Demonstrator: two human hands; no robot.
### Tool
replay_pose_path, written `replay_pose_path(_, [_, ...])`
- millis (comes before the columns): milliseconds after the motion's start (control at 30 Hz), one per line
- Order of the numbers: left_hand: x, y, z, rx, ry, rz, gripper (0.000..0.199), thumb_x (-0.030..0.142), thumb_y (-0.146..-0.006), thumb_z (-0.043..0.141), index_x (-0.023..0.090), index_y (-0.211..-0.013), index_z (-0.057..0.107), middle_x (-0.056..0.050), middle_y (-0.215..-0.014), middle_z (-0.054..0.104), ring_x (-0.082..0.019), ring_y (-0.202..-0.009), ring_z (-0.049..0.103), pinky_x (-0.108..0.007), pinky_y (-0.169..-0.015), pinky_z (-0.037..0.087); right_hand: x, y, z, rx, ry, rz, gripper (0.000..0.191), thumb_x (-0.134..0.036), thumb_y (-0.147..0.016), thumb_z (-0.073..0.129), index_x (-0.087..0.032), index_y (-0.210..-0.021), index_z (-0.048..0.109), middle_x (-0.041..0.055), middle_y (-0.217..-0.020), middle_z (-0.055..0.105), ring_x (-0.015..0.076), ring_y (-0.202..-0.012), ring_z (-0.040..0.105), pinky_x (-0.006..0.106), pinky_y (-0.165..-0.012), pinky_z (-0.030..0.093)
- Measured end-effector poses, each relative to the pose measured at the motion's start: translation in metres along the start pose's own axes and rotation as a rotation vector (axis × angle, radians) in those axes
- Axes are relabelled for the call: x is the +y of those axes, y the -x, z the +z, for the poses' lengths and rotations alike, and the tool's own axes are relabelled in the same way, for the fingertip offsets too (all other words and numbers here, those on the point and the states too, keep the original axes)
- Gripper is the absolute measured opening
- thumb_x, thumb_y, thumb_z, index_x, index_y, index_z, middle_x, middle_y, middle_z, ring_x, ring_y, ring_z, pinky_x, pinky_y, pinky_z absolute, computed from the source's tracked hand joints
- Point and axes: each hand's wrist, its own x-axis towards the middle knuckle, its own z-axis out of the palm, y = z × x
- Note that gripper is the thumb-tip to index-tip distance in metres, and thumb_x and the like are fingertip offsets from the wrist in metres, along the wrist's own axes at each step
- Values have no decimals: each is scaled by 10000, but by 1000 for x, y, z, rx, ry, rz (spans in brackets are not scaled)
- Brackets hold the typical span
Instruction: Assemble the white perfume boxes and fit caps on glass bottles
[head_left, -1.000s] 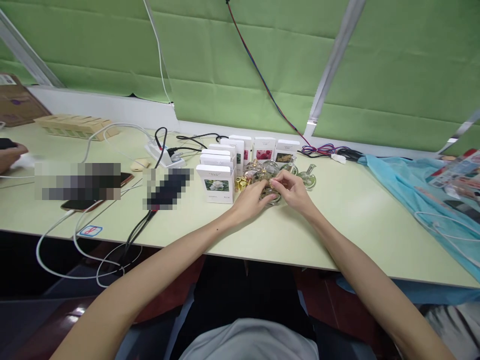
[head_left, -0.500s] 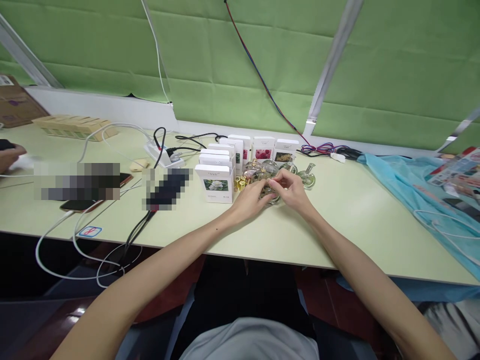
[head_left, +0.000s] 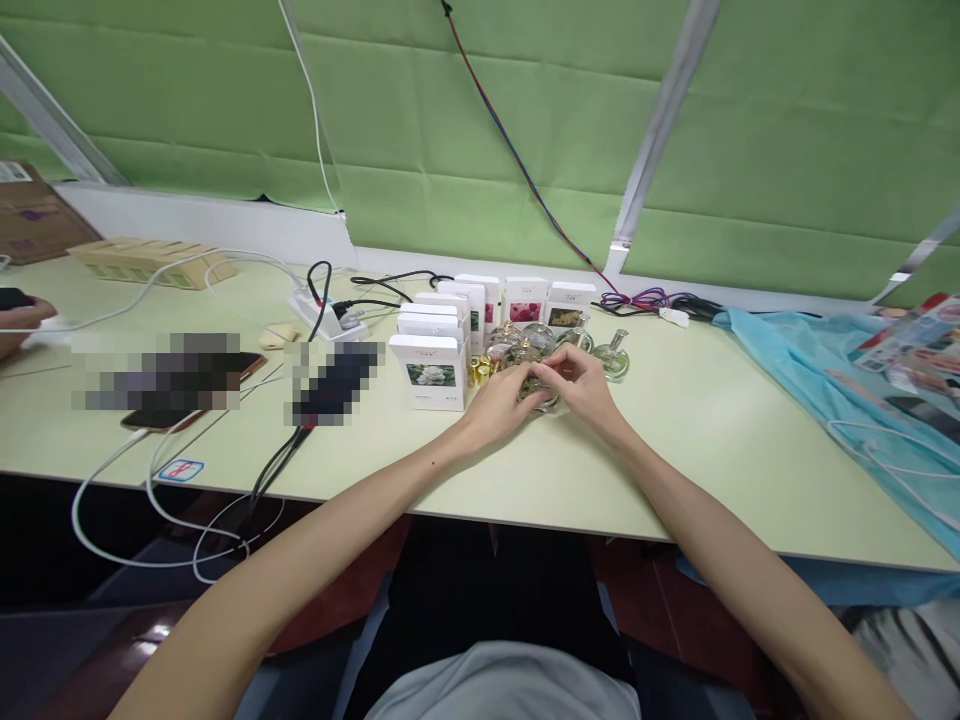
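My left hand (head_left: 499,402) is closed around a small round glass bottle (head_left: 553,404), mostly hidden under the fingers. Close against it, my right hand (head_left: 586,384) has thumb and fingertips pinched together over the bottle's top; whatever they grip is too small to make out. Several more round glass bottles (head_left: 517,352) with greenish and pink contents crowd just behind the hands. One clear glass bottle with a slim neck (head_left: 615,360) lies to the right. Small gold caps (head_left: 478,371) sit left of the bottles. White boxes with flower pictures (head_left: 433,378) stand in rows at the left and behind.
Phones (head_left: 169,398) and charging cables (head_left: 277,455) lie left, near a power strip (head_left: 330,315). A pale carton pack (head_left: 150,262) is at the back left. Blue plastic sheeting (head_left: 795,370) covers the right end. Another person's hand (head_left: 26,322) holds a dark object far left.
The view has tilted very slightly. Both my hands keep nearly the same place and grip, with the fingertips shifting only a little over the bottle.
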Motion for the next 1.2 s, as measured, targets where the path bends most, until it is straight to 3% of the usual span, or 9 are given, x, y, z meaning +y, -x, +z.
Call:
replay_pose_path(333, [1, -2, -2, -24, -17, -9, 348, 427, -995, 581, 204, -1258, 626, -99, -1179, 728, -288, -1058, 687, -381, -892, 519, 0, -5, -4, -12, -52, -2, 395, -611, -872, 693, -222, -926, 737, 54, -915, 681, 172, -741, 573, 320, -646, 465])
replay_pose_path(533, [-1, -2, -1, -18, -12, 21, 438, 426, -1000, 575, 202, -1376, 578, -114, -1350, 684, -303, -1203, 655, -405, -994, 511, -1, -5, -10, -95, -74, -23, 379, -595, -886, 697, -237, -946, 807, 66, -899, 676, 218, -874, 629, 368, -788, 506])
replay_pose_path(867, [-1, -1, 0, -25, -8, -9, 401, 456, -998, 571, 201, -1304, 617, -116, -1223, 717, -298, -1112, 681, -404, -939, 525, 5, -6, -10, -130, -130, 29, 388, -591, -855, 733, -210, -797, 684, 19, -788, 625, 169, -734, 552, 317, -684, 438])
replay_pose_path(1200, [-1, -1, 1, -18, -33, -9, 350, 450, -993, 576, 194, -1224, 633, -112, -1159, 723, -295, -1051, 684, -386, -872, 513, 1, -8, -9, -163, -106, 1, 421, -602, -879, 696, -214, -762, 582, -4, -735, 547, 154, -686, 481, 301, -631, 382])
